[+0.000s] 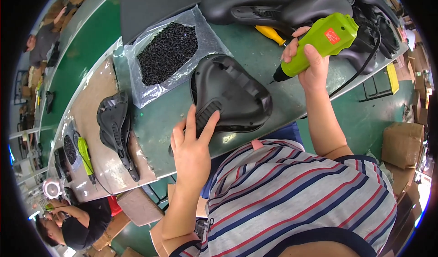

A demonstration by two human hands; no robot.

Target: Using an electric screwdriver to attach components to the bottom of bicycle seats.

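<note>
A black bicycle saddle [232, 86] lies underside up on the green worktable, its wide end turned away to the right. My left hand [191, 150] grips its narrow end, fingers spread over the ribbed part and the edge; the palm covers much of the nose. In my right hand [312, 63] is a lime-green electric screwdriver [321, 42], fingers wrapped round its body. Its black nose and thin bit point down and left, to the right of the saddle and apart from it. A cable runs from the tool's rear end.
Beyond the saddle lies a clear bag of small black screws [169, 51]. More black saddles [269, 4] pile up at the far edge near a yellow-handled screwdriver [271, 34]. Left are stacked saddles [116, 129] and another green electric screwdriver [85, 156]. A co-worker [77, 223] sits lower left.
</note>
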